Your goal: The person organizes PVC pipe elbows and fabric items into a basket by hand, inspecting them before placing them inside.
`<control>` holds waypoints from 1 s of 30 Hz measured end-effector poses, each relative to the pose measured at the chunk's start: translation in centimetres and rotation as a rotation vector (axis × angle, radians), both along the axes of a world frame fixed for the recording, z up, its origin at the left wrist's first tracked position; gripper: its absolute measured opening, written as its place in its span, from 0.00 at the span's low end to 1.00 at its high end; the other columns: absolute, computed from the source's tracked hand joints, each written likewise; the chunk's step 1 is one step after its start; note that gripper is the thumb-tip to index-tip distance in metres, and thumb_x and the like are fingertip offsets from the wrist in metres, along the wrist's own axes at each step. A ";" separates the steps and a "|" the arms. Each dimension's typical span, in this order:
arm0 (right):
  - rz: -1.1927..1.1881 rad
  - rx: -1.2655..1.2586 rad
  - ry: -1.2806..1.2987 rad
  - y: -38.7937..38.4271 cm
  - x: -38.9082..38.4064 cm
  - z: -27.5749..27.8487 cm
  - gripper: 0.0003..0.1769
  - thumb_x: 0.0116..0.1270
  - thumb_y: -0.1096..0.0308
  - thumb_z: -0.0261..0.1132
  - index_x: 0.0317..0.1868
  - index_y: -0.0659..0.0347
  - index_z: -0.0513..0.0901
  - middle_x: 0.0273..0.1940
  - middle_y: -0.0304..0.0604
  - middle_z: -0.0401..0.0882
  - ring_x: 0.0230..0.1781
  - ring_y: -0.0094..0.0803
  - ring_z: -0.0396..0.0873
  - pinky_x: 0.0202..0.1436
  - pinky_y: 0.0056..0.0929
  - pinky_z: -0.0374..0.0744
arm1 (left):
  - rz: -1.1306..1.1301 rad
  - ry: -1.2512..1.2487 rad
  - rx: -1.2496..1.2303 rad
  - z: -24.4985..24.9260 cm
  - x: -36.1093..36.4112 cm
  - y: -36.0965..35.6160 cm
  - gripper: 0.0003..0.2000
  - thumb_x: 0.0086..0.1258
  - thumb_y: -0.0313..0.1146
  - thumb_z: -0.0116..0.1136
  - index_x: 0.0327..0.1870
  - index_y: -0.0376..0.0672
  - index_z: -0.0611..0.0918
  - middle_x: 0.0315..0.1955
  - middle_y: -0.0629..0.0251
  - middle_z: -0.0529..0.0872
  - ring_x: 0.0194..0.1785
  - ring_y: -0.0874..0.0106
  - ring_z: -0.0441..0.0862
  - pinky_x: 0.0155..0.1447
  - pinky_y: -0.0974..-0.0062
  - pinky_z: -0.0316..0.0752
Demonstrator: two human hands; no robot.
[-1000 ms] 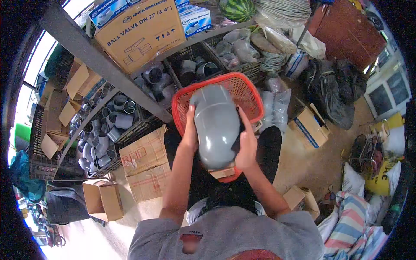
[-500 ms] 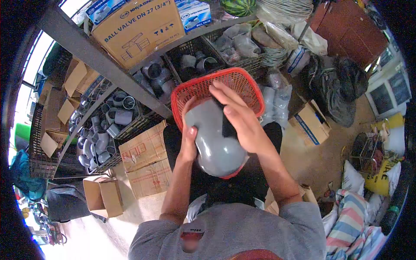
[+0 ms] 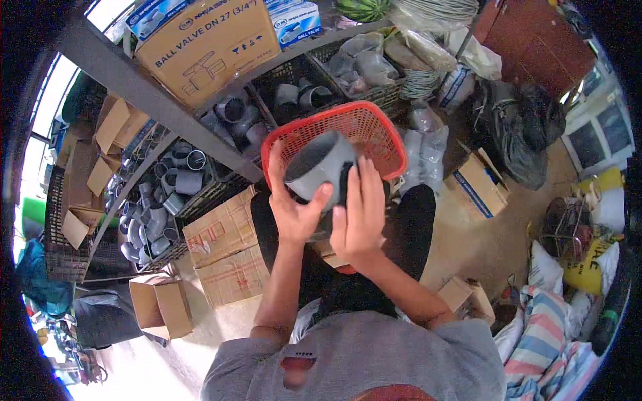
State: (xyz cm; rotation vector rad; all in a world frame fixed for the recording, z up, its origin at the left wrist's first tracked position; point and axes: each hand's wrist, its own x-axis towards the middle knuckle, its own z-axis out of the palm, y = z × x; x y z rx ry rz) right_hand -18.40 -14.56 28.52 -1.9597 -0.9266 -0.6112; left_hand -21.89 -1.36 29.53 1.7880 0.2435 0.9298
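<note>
A large grey plastic pipe elbow is held up over the near side of a red plastic basket, one round mouth facing up and left. My left hand grips its left side, thumb across the front and fingers spread along the edge. On the right side, my right hand presses against the elbow with its fingers together. Something black shows between those fingers and the grey wall; I cannot make out what it is. The lower part of the elbow is hidden behind both hands.
Black crates with grey fittings stand at left, and another crate lies beyond the basket. A metal post slants in from the upper left. Flattened cardboard and an open carton lie on the floor.
The elbow has been turned so that a mouth now faces up and left, where its rounded outer bend faced me before. My right hand has moved down and closer to my left.
</note>
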 end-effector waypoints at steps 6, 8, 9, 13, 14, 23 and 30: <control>-0.044 0.034 -0.108 0.4 -2.5 -3.8 0.26 0.72 0.60 0.56 0.69 0.55 0.76 0.74 0.58 0.64 0.75 0.66 0.58 0.74 0.76 0.54 | 0.072 -0.194 -0.215 0.1 0.8 1.0 0.44 0.67 0.51 0.65 0.78 0.38 0.58 0.71 0.50 0.68 0.71 0.60 0.69 0.75 0.62 0.62; -0.021 0.070 -0.133 0.6 -1.2 -0.8 0.27 0.71 0.62 0.57 0.70 0.54 0.76 0.75 0.54 0.64 0.75 0.65 0.59 0.73 0.75 0.55 | 0.076 -0.204 -0.265 0.6 0.8 1.2 0.43 0.68 0.51 0.63 0.78 0.38 0.58 0.70 0.50 0.68 0.71 0.60 0.69 0.74 0.63 0.62; -0.016 0.008 -0.153 0.5 -0.5 0.9 0.28 0.70 0.62 0.58 0.71 0.54 0.75 0.75 0.54 0.64 0.75 0.62 0.60 0.73 0.72 0.57 | 0.077 -0.228 -0.316 1.0 0.9 1.5 0.42 0.70 0.52 0.62 0.78 0.38 0.59 0.70 0.51 0.68 0.70 0.61 0.69 0.74 0.63 0.62; 0.040 -0.075 -0.193 1.1 1.9 6.6 0.28 0.69 0.65 0.57 0.69 0.62 0.75 0.73 0.59 0.65 0.74 0.66 0.61 0.74 0.69 0.59 | 0.076 -0.274 -0.318 2.4 1.1 1.2 0.39 0.73 0.50 0.59 0.78 0.39 0.58 0.72 0.51 0.66 0.70 0.61 0.69 0.73 0.62 0.64; 0.061 -0.099 -0.200 1.4 2.3 7.8 0.28 0.70 0.65 0.57 0.69 0.62 0.74 0.72 0.59 0.67 0.73 0.63 0.63 0.74 0.65 0.61 | 0.073 -0.273 -0.318 2.4 1.1 1.1 0.39 0.73 0.50 0.59 0.78 0.39 0.58 0.72 0.51 0.66 0.70 0.61 0.69 0.73 0.62 0.64; 0.455 0.142 0.527 1.0 8.1 8.8 0.27 0.81 0.55 0.48 0.57 0.73 0.80 0.51 0.58 0.85 0.52 0.49 0.84 0.65 0.35 0.74 | 0.036 -0.285 -0.312 0.2 0.5 0.4 0.51 0.64 0.63 0.64 0.79 0.38 0.57 0.71 0.50 0.67 0.70 0.60 0.71 0.73 0.62 0.64; 0.376 0.420 1.139 -1.3 4.4 5.2 0.29 0.83 0.53 0.45 0.63 0.72 0.78 0.57 0.46 0.83 0.61 0.31 0.76 0.69 0.32 0.69 | -0.043 -0.289 -0.903 -0.4 -0.4 1.2 0.39 0.74 0.67 0.42 0.76 0.45 0.63 0.69 0.61 0.71 0.69 0.60 0.72 0.71 0.58 0.70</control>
